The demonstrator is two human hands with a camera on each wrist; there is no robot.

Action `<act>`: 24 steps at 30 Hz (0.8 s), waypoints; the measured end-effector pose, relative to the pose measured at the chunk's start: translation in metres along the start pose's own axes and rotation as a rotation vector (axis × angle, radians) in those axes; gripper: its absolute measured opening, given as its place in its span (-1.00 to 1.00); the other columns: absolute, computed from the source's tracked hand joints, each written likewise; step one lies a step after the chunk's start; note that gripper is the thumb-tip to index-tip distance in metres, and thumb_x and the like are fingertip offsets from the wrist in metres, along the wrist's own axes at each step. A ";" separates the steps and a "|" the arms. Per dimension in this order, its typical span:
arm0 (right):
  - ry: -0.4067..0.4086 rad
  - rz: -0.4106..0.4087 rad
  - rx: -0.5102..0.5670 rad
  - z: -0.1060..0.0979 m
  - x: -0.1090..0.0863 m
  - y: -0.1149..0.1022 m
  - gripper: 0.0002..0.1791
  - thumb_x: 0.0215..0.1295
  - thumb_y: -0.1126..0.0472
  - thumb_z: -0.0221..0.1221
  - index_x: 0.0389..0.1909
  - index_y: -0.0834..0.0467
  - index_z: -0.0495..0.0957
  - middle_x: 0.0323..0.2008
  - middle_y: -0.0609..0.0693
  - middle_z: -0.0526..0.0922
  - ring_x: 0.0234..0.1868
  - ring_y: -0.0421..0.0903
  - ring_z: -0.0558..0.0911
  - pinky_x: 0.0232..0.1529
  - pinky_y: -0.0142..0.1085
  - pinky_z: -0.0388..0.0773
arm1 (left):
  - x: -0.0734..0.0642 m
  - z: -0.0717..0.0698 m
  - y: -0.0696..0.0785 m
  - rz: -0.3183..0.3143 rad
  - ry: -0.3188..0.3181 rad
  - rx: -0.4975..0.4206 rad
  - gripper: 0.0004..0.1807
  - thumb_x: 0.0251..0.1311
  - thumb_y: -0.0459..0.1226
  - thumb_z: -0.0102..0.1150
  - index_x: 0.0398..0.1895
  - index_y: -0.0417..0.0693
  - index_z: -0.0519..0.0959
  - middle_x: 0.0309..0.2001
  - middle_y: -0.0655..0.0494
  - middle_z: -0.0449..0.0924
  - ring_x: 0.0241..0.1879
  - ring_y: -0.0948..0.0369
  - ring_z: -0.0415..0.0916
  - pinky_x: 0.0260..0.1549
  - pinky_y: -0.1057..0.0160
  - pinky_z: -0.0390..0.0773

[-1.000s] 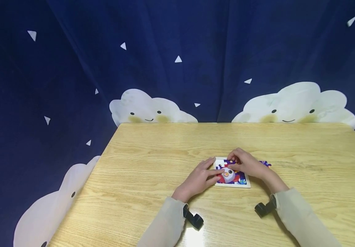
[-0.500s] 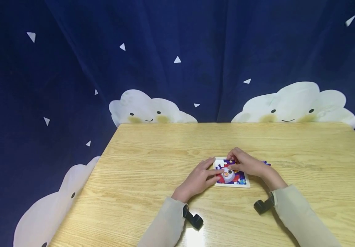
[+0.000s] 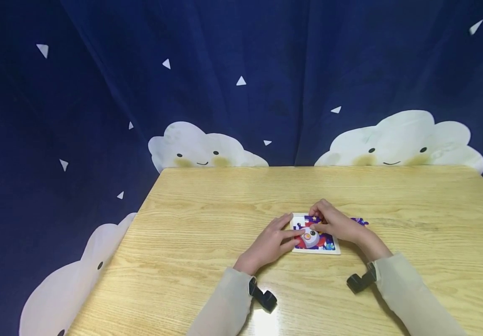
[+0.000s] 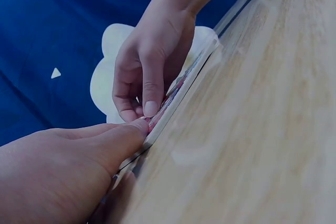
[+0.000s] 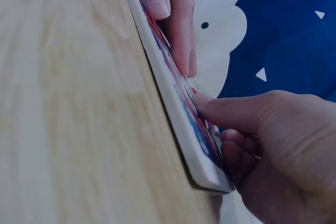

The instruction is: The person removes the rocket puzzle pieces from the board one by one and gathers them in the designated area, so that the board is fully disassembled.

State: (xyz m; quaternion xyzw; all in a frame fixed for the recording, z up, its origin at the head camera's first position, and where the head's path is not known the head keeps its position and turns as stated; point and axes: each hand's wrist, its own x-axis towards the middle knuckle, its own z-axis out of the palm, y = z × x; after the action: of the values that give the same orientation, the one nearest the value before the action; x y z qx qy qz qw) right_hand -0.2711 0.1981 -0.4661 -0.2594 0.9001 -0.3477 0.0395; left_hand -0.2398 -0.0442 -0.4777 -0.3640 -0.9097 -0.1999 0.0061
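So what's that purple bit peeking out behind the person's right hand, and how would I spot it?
Start at the wooden table and find the white-framed puzzle board near its middle, under both hands. Just past the right hand, on the board's right side, lies a small loose puzzle piece. It alone sits on bare wood, outside the frame, mostly purple.
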 end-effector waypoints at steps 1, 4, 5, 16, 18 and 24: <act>0.010 -0.004 -0.005 0.001 -0.001 0.000 -0.75 0.31 0.25 0.23 -0.09 0.23 0.42 -0.20 0.06 0.38 -0.21 -0.15 0.35 -0.25 -0.44 0.38 | 0.000 0.000 0.000 -0.003 -0.004 -0.006 -0.59 0.42 0.00 0.00 0.29 0.29 0.49 0.52 -0.05 0.12 0.53 0.06 0.06 0.51 0.04 0.17; 0.042 -0.029 -0.020 0.003 -0.003 0.000 -0.74 0.30 0.26 0.24 -0.08 0.22 0.42 -0.18 0.06 0.38 -0.19 -0.15 0.35 -0.23 -0.44 0.40 | 0.000 0.000 0.000 -0.005 -0.005 -0.006 -0.59 0.43 0.00 -0.01 0.29 0.29 0.48 0.52 -0.05 0.12 0.53 0.07 0.06 0.51 0.05 0.16; 0.055 -0.042 -0.026 0.004 -0.003 0.000 -0.74 0.29 0.27 0.24 -0.08 0.22 0.42 -0.17 0.07 0.38 -0.18 -0.15 0.35 -0.21 -0.43 0.41 | 0.000 0.000 0.000 -0.004 -0.006 -0.002 -0.59 0.43 0.00 -0.01 0.29 0.29 0.48 0.52 -0.05 0.12 0.53 0.07 0.06 0.51 0.05 0.15; 0.177 -0.128 -0.043 0.012 -0.007 0.004 -0.70 0.23 0.34 0.28 -0.06 0.18 0.44 -0.14 0.03 0.47 -0.21 -0.21 0.45 -0.22 -0.41 0.51 | 0.000 -0.001 0.000 0.005 -0.010 -0.009 -0.59 0.44 -0.01 -0.02 0.29 0.29 0.48 0.52 -0.07 0.12 0.54 0.04 0.05 0.53 0.06 0.12; 0.190 -0.134 -0.031 0.013 -0.008 0.004 -0.71 0.24 0.35 0.28 -0.07 0.17 0.44 -0.16 0.02 0.48 -0.27 -0.24 0.45 -0.29 -0.43 0.50 | 0.000 -0.001 0.000 0.002 -0.011 -0.005 -0.60 0.43 -0.01 -0.01 0.29 0.29 0.49 0.52 -0.07 0.12 0.53 0.04 0.06 0.53 0.07 0.12; 0.222 -0.128 -0.024 0.014 -0.009 0.004 -0.70 0.22 0.39 0.28 -0.07 0.14 0.47 -0.18 -0.01 0.50 -0.35 -0.29 0.43 -0.37 -0.47 0.48 | 0.001 0.000 0.000 -0.002 -0.014 0.010 -0.59 0.43 -0.01 0.00 0.29 0.29 0.48 0.52 -0.07 0.11 0.54 0.05 0.06 0.53 0.07 0.12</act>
State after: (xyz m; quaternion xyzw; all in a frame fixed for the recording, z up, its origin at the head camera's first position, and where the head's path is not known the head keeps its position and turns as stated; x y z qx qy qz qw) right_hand -0.2613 0.1964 -0.4803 -0.2766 0.8848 -0.3651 -0.0858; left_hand -0.2404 -0.0438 -0.4772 -0.3646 -0.9110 -0.1928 0.0013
